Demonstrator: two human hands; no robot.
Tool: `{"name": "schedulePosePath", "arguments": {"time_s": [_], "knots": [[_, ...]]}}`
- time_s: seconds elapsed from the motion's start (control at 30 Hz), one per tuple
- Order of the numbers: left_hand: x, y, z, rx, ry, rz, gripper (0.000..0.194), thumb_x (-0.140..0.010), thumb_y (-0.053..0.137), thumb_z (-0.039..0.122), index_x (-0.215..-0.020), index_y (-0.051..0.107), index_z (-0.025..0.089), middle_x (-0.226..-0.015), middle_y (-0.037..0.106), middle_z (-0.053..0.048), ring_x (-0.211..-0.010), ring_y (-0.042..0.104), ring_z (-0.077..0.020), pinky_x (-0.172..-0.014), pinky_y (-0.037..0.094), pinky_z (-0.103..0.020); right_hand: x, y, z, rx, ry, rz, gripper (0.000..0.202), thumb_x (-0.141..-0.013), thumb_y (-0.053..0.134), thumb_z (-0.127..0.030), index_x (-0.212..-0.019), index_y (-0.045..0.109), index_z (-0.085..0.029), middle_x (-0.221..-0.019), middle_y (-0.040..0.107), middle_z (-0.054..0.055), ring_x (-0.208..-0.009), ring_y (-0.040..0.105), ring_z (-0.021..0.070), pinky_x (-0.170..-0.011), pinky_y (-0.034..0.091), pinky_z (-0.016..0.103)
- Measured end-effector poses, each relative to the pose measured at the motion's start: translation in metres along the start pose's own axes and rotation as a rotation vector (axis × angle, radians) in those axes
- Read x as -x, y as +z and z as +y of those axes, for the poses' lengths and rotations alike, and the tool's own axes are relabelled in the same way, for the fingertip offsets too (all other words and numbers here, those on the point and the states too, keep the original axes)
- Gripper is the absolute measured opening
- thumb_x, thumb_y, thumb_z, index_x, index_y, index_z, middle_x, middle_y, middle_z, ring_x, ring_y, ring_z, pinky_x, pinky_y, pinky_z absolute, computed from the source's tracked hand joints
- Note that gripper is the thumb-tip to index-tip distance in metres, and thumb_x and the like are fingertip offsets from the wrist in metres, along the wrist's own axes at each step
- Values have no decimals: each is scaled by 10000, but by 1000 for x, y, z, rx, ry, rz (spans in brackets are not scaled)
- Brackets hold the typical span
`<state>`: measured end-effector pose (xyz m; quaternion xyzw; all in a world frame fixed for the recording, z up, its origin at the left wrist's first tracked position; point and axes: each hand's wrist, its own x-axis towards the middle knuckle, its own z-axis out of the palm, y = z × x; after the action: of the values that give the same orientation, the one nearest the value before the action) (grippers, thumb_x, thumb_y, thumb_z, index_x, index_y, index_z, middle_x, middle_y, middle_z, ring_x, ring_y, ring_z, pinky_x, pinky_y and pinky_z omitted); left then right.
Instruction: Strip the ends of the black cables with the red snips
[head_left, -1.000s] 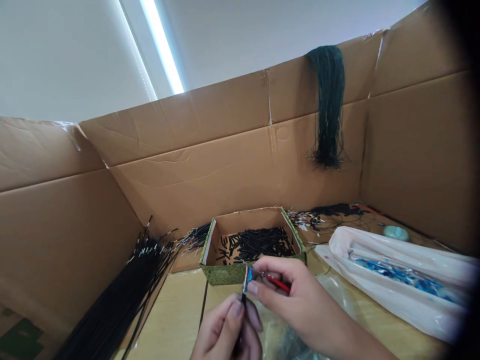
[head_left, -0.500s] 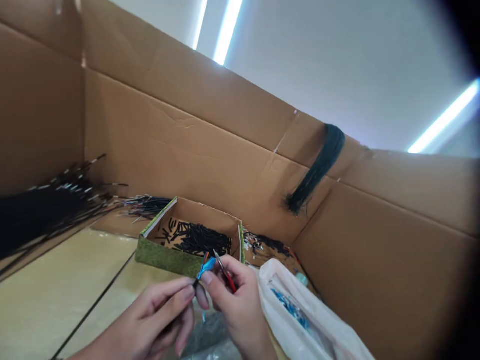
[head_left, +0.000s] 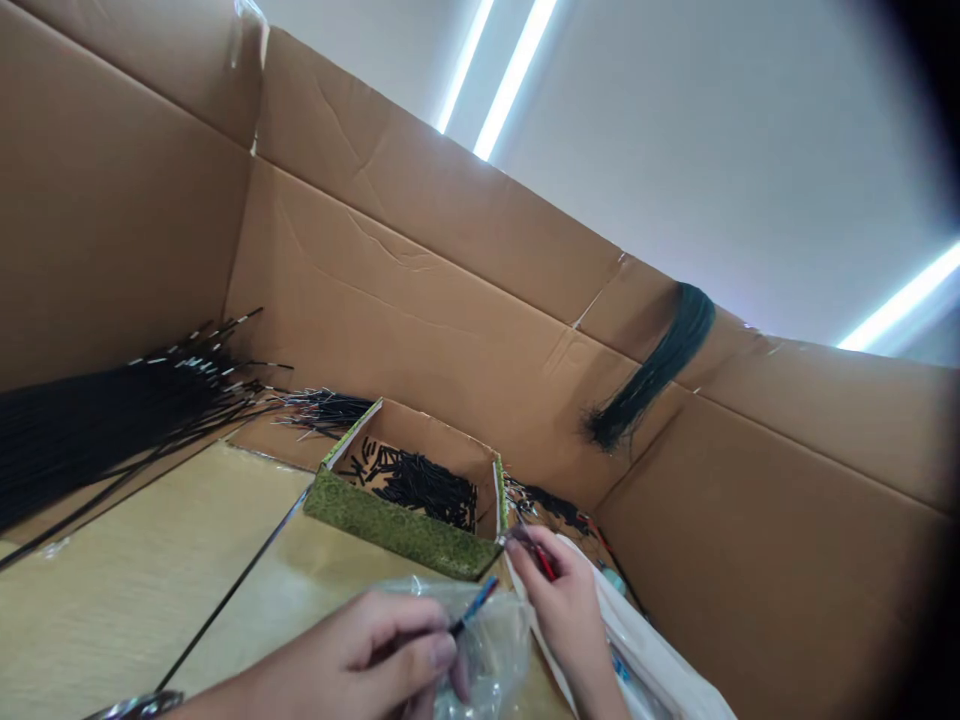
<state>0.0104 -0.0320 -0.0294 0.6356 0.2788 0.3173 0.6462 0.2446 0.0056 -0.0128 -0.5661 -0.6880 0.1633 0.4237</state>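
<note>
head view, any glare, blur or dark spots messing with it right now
In the head view, the ceiling lights are blown out to white; a soft-edged black patch covers the right edge; the hanging strands throw a soft shadow on the cardboard; the clear bag shows small glints.

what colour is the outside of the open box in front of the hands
Mottled green, seen best in the head view.
</note>
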Motion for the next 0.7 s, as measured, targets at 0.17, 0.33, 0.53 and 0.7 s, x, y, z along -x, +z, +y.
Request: {"name": "schedulePosePath", "arguments": {"time_s": [0.17, 0.33, 0.53, 0.7], "knots": [[-16, -16, 4, 19, -11, 27, 411, -961, 489, 564, -900, 607, 176, -600, 567, 47, -366, 350, -62, -345, 244, -150, 23, -78, 66, 341, 52, 144, 362, -828, 629, -546, -699, 687, -213, -625, 677, 47, -606, 620, 274, -613, 472, 358], [-24, -19, 2, 15, 70, 74, 393, -931, 556, 514, -805, 624, 148, -634, 605, 15, -458, 476, -89, -458, 393, -168, 46, -103, 102, 444, 126, 180, 512, -815, 575, -640, -499, 526, -241, -453, 502, 4, -470, 521, 251, -530, 410, 365], [-15, -12, 6, -93, 92, 78, 359, -946, 554, 456, -845, 678, 136, -651, 576, 28, -522, 500, -99, -500, 387, -179, 49, -54, 45, -101, 145, 175, 438, -838, 627, -611, -690, 635, -199, -524, 428, -37, -437, 392, 141, -421, 321, 244], [2, -1, 22, -80, 36, -2, 374, -953, 538, 482, -788, 578, 149, -640, 553, 33, -496, 487, -88, -482, 381, -185, 45, -6, -27, -254, -54, 139, 319, -801, 742, -489, -953, 777, -210, -607, 522, -13, -533, 467, 142, -513, 419, 244]]}}
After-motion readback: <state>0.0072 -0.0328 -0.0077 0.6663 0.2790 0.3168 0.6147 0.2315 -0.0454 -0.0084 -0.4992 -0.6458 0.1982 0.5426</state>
